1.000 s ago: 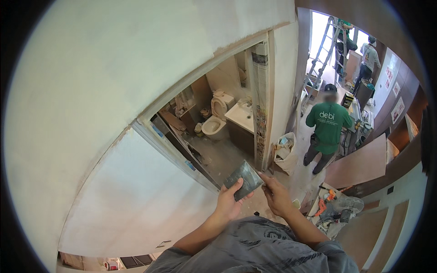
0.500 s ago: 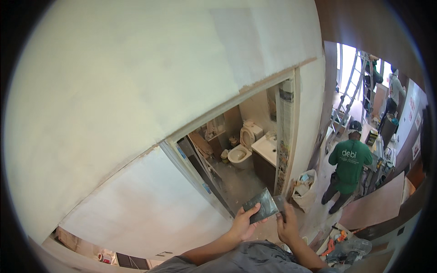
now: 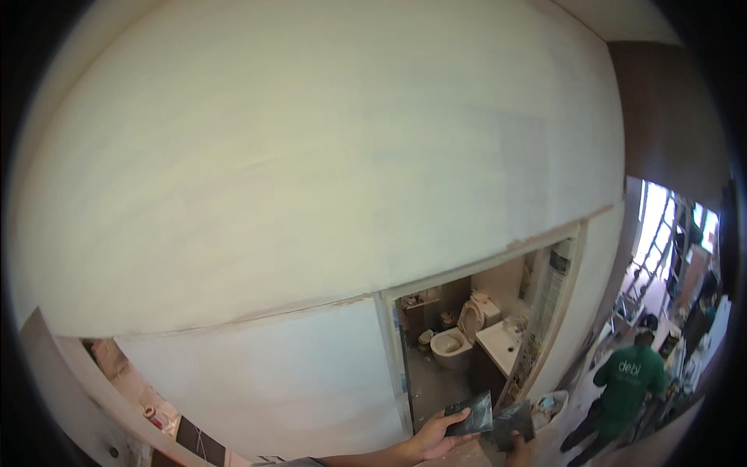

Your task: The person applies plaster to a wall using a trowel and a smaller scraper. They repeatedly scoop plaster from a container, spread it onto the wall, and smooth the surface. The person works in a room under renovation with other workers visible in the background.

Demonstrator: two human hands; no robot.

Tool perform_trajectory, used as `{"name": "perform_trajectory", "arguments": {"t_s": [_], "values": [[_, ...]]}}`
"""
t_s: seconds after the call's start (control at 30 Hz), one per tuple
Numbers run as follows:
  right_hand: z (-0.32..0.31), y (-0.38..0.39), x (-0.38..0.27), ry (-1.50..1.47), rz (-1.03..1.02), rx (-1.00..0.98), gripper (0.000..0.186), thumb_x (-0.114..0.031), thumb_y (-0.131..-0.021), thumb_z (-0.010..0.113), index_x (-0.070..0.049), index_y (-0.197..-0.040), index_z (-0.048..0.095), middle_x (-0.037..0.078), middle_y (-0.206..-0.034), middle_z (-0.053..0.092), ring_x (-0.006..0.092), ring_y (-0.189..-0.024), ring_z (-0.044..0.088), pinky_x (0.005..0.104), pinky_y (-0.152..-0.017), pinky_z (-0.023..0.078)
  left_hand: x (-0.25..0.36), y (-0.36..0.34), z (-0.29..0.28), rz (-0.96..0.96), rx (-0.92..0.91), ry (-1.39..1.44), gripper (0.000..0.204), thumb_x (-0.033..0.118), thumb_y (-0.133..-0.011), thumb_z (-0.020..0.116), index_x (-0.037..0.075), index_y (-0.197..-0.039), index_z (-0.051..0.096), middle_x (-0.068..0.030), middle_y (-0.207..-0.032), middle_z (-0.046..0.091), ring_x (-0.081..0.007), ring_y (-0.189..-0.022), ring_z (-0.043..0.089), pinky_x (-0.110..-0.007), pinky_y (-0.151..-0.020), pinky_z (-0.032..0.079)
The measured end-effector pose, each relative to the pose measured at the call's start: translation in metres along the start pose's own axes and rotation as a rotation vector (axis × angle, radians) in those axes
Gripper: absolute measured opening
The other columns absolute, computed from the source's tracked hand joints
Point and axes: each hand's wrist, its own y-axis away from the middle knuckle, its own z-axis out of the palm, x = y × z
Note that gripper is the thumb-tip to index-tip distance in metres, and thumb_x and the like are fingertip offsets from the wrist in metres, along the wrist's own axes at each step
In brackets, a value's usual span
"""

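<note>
At the lower edge, my left hand [image 3: 436, 437] is closed around a flat, dark rectangular putty blade [image 3: 475, 415], its thumb lying across the top face. Pale smears mark that blade. Just to its right, my right hand [image 3: 520, 451] grips a second dark putty blade [image 3: 513, 421], partly cut off by the picture's lower edge. The two blades are close together, with their near edges side by side. Beyond my hands rises a large pale wall [image 3: 311, 194] with faint patchy coating over it.
A doorway opens onto a bathroom with a toilet [image 3: 454, 344] and washbasin [image 3: 502, 342]. Right of it stands a bag of debris [image 3: 550, 406]. A person in a green shirt [image 3: 632, 381] stands farther right, near a ladder [image 3: 657, 245]. A low opening holds a can [image 3: 156, 419].
The view has tilted up and left, showing more wall, so my hands appear lower. The right hand's blade has turned and now shows its broad face, beside the left one.
</note>
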Motion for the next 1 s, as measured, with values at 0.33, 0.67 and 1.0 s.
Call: {"name": "perform_trajectory", "arguments": {"t_s": [0.33, 0.67, 1.0], "values": [[0.061, -0.051, 0.031, -0.919, 0.424, -0.470, 0.043, -0.040, -0.101, 0.061, -0.009, -0.131, 0.060, 0.005, -0.121, 0.067, 0.0241, -0.106, 0.064, 0.0418, -0.096, 0.052, 0.007, 0.051, 0.007, -0.190, 0.157, -0.142, 0.023, 0.023, -0.093, 0.074, 0.010, -0.111, 0.069, -0.0031, -0.103, 0.072, -0.0172, -0.092, 0.068, -0.034, -0.083, 0.054], [0.103, -0.073, 0.019, -0.885, 0.596, -0.529, 0.055, -0.044, -0.097, 0.065, -0.006, -0.135, 0.057, 0.011, -0.129, 0.064, 0.0278, -0.117, 0.062, 0.0454, -0.102, 0.051, 0.046, 0.094, -0.018, -0.075, 0.245, -0.127, 0.030, 0.028, -0.094, 0.072, 0.008, -0.116, 0.067, -0.0075, -0.108, 0.071, -0.0217, -0.094, 0.067, -0.038, -0.083, 0.056], [0.115, -0.053, -0.022, -0.764, 0.633, -0.530, 0.043, -0.017, -0.094, 0.067, -0.002, -0.132, 0.057, 0.010, -0.118, 0.065, 0.0218, -0.107, 0.061, 0.0369, -0.094, 0.051, 0.069, 0.137, 0.027, 0.380, 0.266, -0.053, 0.035, 0.022, -0.095, 0.070, 0.008, -0.127, 0.062, -0.0077, -0.111, 0.070, -0.0234, -0.093, 0.068, -0.041, -0.082, 0.058]]}}
